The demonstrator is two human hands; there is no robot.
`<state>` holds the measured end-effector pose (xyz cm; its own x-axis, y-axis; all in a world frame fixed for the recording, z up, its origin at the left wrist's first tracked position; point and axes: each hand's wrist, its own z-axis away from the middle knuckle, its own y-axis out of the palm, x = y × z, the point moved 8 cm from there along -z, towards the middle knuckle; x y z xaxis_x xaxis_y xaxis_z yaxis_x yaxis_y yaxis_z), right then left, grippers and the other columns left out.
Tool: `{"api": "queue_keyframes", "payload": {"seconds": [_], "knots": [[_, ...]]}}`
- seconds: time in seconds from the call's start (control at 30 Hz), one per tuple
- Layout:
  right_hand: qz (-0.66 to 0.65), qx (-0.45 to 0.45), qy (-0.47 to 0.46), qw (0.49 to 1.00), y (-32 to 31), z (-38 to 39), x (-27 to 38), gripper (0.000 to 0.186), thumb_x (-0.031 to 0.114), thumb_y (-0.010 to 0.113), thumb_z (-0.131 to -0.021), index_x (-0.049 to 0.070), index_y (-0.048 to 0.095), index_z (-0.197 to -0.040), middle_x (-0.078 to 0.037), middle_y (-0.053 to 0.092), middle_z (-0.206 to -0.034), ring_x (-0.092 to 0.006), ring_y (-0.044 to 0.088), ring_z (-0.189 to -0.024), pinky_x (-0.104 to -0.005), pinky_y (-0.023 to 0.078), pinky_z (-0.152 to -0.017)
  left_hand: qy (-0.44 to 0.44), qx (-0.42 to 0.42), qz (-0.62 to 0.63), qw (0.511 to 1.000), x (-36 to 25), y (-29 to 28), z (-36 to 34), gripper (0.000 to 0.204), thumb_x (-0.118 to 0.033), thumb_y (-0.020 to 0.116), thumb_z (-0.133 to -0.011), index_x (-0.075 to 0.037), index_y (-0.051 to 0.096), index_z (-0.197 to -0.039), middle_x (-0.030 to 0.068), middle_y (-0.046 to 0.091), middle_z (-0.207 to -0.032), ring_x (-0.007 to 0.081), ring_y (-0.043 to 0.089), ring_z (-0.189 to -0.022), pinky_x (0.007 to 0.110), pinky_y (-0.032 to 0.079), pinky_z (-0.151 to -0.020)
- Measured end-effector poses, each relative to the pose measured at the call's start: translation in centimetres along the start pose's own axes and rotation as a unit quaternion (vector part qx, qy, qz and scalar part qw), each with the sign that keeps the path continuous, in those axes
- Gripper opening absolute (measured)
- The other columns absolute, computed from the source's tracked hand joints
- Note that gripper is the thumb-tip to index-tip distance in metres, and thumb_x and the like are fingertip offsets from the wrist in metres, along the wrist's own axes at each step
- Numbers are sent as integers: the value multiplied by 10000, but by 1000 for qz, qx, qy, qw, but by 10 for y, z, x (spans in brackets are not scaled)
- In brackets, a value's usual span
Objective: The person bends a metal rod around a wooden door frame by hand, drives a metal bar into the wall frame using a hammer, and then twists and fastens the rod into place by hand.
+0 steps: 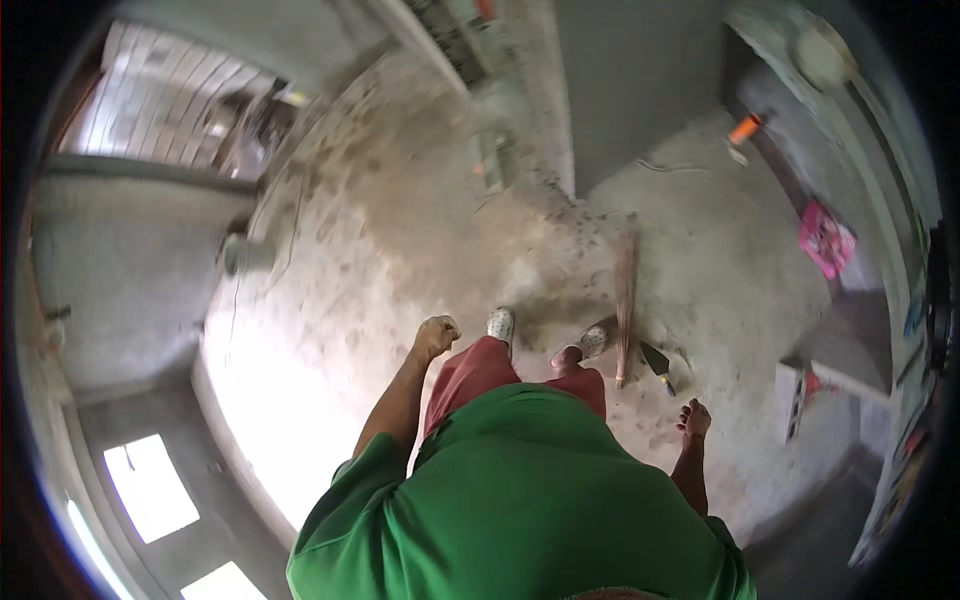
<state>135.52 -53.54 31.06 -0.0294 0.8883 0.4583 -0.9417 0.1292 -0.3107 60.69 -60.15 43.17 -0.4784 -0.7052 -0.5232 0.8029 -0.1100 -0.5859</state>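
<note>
Head view: loosely clenching left hand [437,338] and right hand [694,418], nothing visible inside, with broom [626,295] and trowel [655,359] lying right, perhaps for reach.

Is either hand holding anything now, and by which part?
Nothing visible is held: left hand and right hand are loosely curled; the trowel and broom lie on the floor.

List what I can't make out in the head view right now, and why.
Left hand, head view: palm hidden by the hand itself.
Right hand, head view: palm hidden by its curled fingers.
Red trousers, head view: upper part hidden by the green shirt.
Pink bundle, head view: too small and blurred to tell its contents.
Dark object at far right, head view: cut off by the fisheye rim.
</note>
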Motion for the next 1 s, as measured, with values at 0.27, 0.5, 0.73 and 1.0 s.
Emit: {"api": "queue_keyframes", "payload": {"seconds": [0.27, 0.5, 0.73, 1.0], "knots": [[210, 111, 4, 971, 86, 85, -6, 200, 319, 576, -927, 125, 570, -972, -1, 544, -708, -119, 484, -543, -314, 413, -446, -260, 124, -20, 957, 295, 74, 134, 218, -241, 668, -831, -39, 707, -758, 75, 677, -615, 173, 685, -598, 324, 554, -597], [425, 137, -36, 894, 71, 145, -87, 196, 276, 550, -955, 86, 552, -1002, -14, 522, -699, -137, 430, -517, -330, 328, -449, -46, -55, 295, 953, 332, 71, 148, 169, -161, 669, -804, -56, 610, -685, 86, 641, -626, 206, 617, -500, 357, 485, -446], [471, 96, 37, 876, 183, 229, -91, 302, 290, 590, -918, 33, 619, -1074, -78, 646, -826, -176, 574, -634, -369, 482, -534, -150, -59, 422, 892, 534, 99, 250, 123, -137, 659, -828, -76, 583, -903, 57, 627, -764, 176, 616, -598, 339, 530, -526], [362, 144, -97, 916, 299, 248, -24, 318, 369, 631, -882, 74, 619, -999, -50, 654, -788, -159, 583, -580, -327, 479, -473, -453, -159, 324, 815, 589, 37, 288, 243, -284, 562, -910, -61, 615, -990, 122, 620, -784, 224, 532, -489, 371, 429, -426]]}}
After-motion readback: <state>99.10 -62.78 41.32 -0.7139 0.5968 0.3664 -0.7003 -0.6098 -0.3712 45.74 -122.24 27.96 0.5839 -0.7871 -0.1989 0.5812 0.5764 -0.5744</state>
